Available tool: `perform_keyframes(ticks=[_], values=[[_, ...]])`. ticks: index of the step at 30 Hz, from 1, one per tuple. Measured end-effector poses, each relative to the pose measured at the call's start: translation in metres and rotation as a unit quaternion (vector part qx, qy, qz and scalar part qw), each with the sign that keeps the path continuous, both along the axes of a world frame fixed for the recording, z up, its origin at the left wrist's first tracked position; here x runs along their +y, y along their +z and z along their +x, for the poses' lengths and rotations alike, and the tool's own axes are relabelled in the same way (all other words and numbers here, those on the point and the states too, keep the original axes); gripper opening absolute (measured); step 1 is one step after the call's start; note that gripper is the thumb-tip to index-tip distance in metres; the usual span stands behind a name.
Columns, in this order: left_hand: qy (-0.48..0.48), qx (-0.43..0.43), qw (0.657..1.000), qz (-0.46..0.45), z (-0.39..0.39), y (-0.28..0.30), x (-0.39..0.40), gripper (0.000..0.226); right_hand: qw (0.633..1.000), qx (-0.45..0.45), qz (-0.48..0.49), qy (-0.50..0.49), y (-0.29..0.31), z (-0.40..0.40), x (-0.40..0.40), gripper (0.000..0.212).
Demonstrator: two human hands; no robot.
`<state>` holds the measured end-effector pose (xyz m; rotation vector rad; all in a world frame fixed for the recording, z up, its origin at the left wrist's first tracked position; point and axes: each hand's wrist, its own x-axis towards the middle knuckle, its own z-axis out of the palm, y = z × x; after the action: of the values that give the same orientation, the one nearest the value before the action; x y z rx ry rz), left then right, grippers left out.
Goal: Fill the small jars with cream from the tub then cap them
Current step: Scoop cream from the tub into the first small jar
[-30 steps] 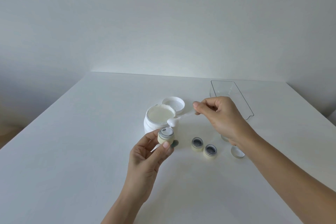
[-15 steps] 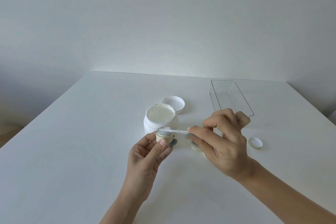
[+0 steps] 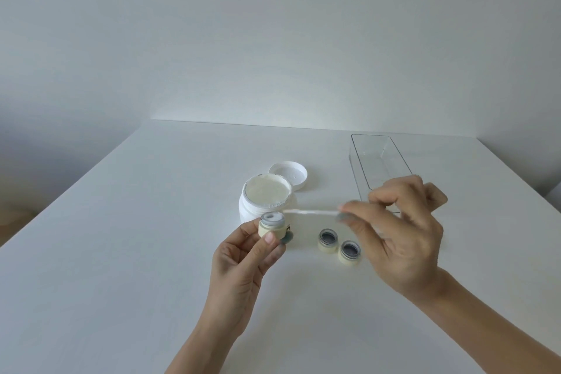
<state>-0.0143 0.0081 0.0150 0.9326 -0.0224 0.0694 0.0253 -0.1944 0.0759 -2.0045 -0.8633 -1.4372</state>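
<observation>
White worktop [image 3: 136, 252], open surface to the left and front, far edge against the wall: open tub [image 3: 265, 200] of cream at centre, its lid [image 3: 290, 173] just behind to the right, a clear tray [image 3: 379, 161] near the far right edge. Left hand [image 3: 243, 261], grip pinching one small jar [image 3: 272, 224] above the worktop just in front of the tub, a dab of cream inside it. Right hand [image 3: 394, 231], grip pinching a white spatula [image 3: 312, 212] whose tip lies at the tub's rim just beside the held jar; two open jars [image 3: 328, 240] [image 3: 348, 252] stand between the hands.
</observation>
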Motion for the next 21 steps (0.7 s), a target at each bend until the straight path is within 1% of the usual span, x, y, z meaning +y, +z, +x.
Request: perform_keyframes(ticks=[1,3,5,6,9,12,14,16,18,21], values=[[0.002,-0.001,1.0,0.003,0.0,0.0,0.0,0.046,0.999,0.018,0.025,-0.012,0.003,0.002,0.001,0.01],[-0.001,-0.008,1.0,0.008,0.001,-0.002,0.001,0.039,0.995,0.068,0.057,-0.036,0.009,0.01,0.006,0.02],[-0.005,-0.015,1.0,0.013,0.0,-0.003,0.0,0.029,0.989,0.131,0.051,-0.054,0.015,0.019,0.015,0.022],[-0.007,-0.016,1.0,0.016,0.0,-0.002,0.0,0.029,0.984,0.162,0.034,-0.061,0.018,0.024,0.021,0.021],[-0.007,-0.01,1.0,0.013,-0.002,0.002,-0.001,0.029,0.969,0.229,-0.064,-0.068,0.024,0.04,0.038,0.018],[0.0,0.0,1.0,-0.003,-0.003,0.002,-0.002,0.021,0.95,0.231,-0.195,-0.08,0.029,0.056,0.057,0.022],[0.002,0.001,1.0,-0.011,-0.003,0.003,-0.002,0.019,0.929,0.232,-0.274,-0.089,0.03,0.065,0.069,0.027],[0.002,0.0,1.0,-0.018,-0.004,0.004,-0.002,0.021,0.911,0.254,-0.314,-0.085,0.03,0.071,0.079,0.03],[0.003,0.0,1.0,-0.016,-0.004,0.005,-0.002,0.022,0.9,0.302,-0.306,-0.068,0.031,0.074,0.085,0.032],[0.007,-0.001,1.0,-0.006,-0.005,0.004,-0.003,0.019,0.886,0.386,-0.254,-0.051,0.031,0.078,0.085,0.036]])
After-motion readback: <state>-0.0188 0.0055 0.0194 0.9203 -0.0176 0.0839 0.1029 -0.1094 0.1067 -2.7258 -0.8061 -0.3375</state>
